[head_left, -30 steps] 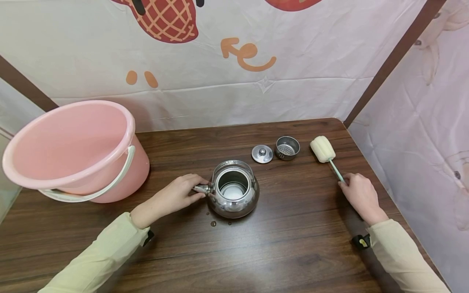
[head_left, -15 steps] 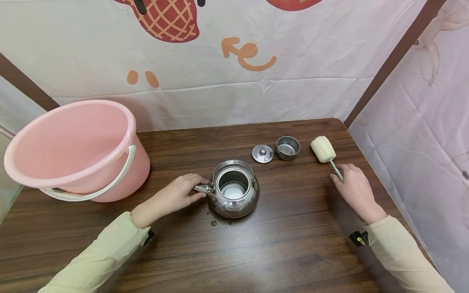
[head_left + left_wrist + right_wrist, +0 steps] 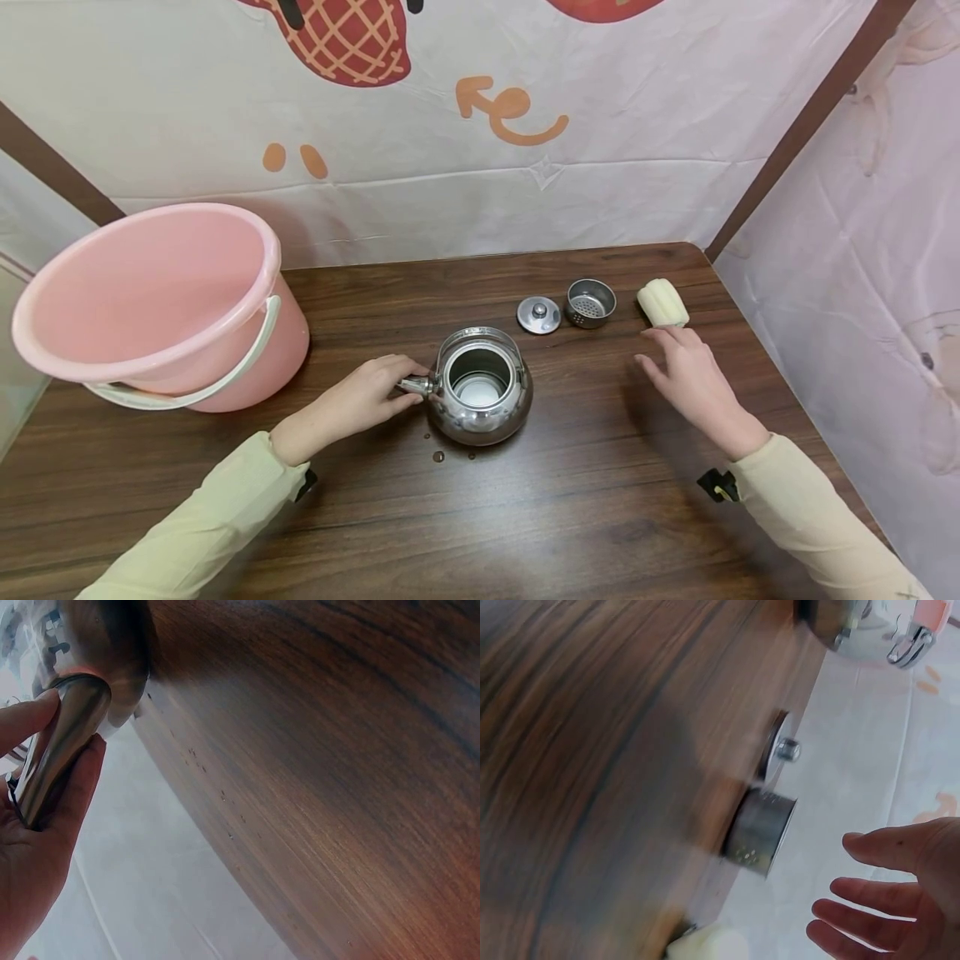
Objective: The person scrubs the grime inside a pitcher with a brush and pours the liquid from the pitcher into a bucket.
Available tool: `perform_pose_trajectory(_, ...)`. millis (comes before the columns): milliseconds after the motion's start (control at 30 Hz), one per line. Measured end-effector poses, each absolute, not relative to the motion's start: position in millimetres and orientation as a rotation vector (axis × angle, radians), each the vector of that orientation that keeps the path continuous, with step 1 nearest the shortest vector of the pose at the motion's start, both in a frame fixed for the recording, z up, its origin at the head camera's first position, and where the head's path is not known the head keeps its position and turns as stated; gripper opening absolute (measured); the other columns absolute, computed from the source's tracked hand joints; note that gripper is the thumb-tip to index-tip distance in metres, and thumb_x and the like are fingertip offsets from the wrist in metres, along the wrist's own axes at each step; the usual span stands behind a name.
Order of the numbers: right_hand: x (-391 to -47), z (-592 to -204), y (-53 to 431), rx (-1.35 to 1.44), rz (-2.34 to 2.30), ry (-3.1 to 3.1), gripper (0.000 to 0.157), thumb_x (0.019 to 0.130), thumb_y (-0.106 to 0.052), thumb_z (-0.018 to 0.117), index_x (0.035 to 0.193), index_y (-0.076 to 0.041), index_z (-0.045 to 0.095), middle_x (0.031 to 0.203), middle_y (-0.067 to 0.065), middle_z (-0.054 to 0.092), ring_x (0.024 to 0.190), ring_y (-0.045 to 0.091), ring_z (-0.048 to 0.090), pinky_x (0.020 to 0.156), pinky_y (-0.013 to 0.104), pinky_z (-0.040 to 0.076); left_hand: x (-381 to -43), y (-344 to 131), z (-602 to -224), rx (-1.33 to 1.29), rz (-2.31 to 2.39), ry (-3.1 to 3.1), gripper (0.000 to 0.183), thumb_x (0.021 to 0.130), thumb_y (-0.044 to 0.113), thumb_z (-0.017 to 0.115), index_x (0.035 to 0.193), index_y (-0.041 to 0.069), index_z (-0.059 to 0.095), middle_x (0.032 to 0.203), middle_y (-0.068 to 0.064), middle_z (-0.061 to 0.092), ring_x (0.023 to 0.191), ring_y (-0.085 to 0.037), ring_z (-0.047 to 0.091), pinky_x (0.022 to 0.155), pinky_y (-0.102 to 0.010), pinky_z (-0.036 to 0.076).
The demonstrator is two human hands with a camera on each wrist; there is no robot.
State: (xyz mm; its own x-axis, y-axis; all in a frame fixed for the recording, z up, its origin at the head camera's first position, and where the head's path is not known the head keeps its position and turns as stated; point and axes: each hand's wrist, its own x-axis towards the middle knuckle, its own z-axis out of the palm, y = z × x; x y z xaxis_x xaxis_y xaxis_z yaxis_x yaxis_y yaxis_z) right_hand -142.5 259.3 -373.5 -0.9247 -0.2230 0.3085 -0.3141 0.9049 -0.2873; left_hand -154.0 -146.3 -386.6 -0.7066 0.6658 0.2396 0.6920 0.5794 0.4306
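A shiny steel teapot (image 3: 483,425) stands lidless on the table, its hoop handle tipped toward the back. My left hand (image 3: 363,402) holds its spout (image 3: 66,746) between thumb and fingers. Farther right, my right hand (image 3: 693,382) is raised over the table with fingers spread loosely and nothing in them. Just beyond its fingertips lies a pale yellow sponge brush (image 3: 663,302), whose green handle is hidden behind the hand. The round knobbed lid (image 3: 538,315) and a perforated steel strainer (image 3: 590,302) rest side by side at the back; the right wrist view shows the strainer (image 3: 759,829) upright.
A large pink bucket (image 3: 281,333) with a white handle occupies the left of the wooden table (image 3: 480,533). Small water drops (image 3: 438,457) dot the wood before the teapot. A printed white cloth wall (image 3: 420,208) closes off the back, another the right side.
The right hand, first around the brush's green handle, has let go and moved left and away from me. The brush stays where it was. Left hand and teapot hold still.
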Motion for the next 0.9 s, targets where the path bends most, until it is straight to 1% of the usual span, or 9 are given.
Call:
perform_pose_trajectory(100,-143.1,-373.1,253.4,0.463,0.478,-2.782,0.03,0.08,-0.01,0.068,0.105,0.004,0.06,0.105,0.019,0.057,0.098,0.036,0.051,0.07,0.052,0.042,-153.9,-145.9,-385.9,-1.182,-0.783,-2.749,0.025,0.077,0.008,0.072,0.099,0.0,0.062,0.094,-0.008,0.064,0.089,-0.021,0.061,0.078,-0.036,0.05)
perform_pose_trajectory(267,-143.4,-370.3,244.0,0.552,0.451,-2.783,0.031,0.08,-0.01,0.068,0.106,0.005,0.058,0.103,0.019,0.058,0.099,0.034,0.052,0.08,0.05,0.043,-153.6,-145.2,-384.9,-1.178,-0.78,-2.762,0.026,0.077,0.008,0.072,0.099,0.0,0.062,0.094,-0.008,0.063,0.089,-0.021,0.061,0.078,-0.036,0.05)
perform_pose_trajectory(333,-143.1,-369.4,240.2,0.574,0.444,-2.79,0.031,0.08,-0.011,0.067,0.106,0.005,0.058,0.102,0.019,0.059,0.099,0.034,0.053,0.081,0.05,0.043,-153.5,-145.1,-385.0,-1.173,-0.779,-2.771,0.026,0.077,0.008,0.072,0.099,0.0,0.062,0.095,-0.009,0.063,0.09,-0.021,0.061,0.078,-0.037,0.05)
perform_pose_trajectory(500,-141.6,-368.8,230.8,0.619,0.424,-2.794,0.033,0.08,-0.013,0.068,0.107,0.004,0.059,0.104,0.017,0.059,0.099,0.033,0.053,0.076,0.05,0.043,-154.5,-146.0,-386.8,-1.164,-0.76,-2.791,0.025,0.078,0.008,0.071,0.1,0.0,0.061,0.096,-0.009,0.063,0.091,-0.022,0.06,0.078,-0.037,0.05)
perform_pose_trajectory(767,-139.5,-368.7,216.3,0.756,0.446,-2.8,0.038,0.08,-0.014,0.069,0.111,0.005,0.058,0.108,0.018,0.057,0.099,0.032,0.052,0.084,0.046,0.044,-153.7,-145.5,-385.6,-1.18,-0.785,-2.756,0.026,0.076,0.007,0.072,0.099,0.0,0.062,0.095,-0.009,0.064,0.089,-0.021,0.061,0.078,-0.037,0.05)
perform_pose_trajectory(900,-137.9,-368.3,208.9,0.827,0.461,-2.783,0.041,0.079,-0.014,0.07,0.112,0.006,0.057,0.109,0.019,0.057,0.099,0.032,0.053,0.086,0.045,0.044,-153.9,-146.0,-385.8,-1.192,-0.786,-2.742,0.026,0.076,0.007,0.072,0.099,0.0,0.062,0.094,-0.008,0.064,0.089,-0.02,0.061,0.078,-0.036,0.05)
